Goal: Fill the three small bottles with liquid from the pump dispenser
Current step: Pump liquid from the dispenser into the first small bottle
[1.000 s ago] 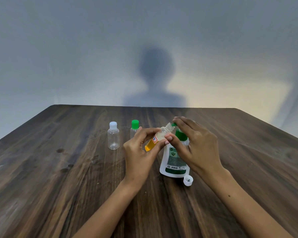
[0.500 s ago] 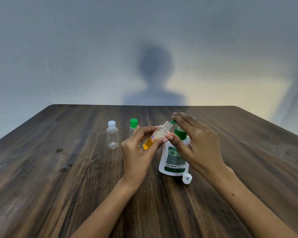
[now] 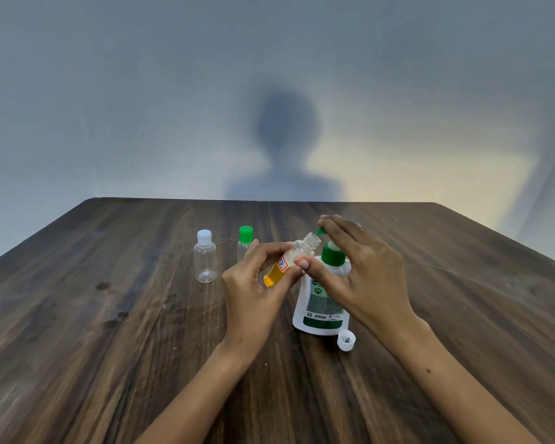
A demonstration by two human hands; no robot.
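Fingers of the left hand (image 3: 250,293) are curled round the tilted bottle (image 3: 290,262), its open mouth held just beside the green nozzle of the dispenser (image 3: 322,302). Fingertips of the right hand (image 3: 362,267) are laid on the pump head, thumb touching the bottle. Mouth and nozzle should be aligned before slow pressing. Open table (image 3: 109,347) is left on both sides; the cap (image 3: 346,340) lies near the dispenser's base.

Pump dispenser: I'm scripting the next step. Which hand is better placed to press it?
Right. The right hand already rests on the pump dispenser; the left hand holds the open small bottle at its nozzle.
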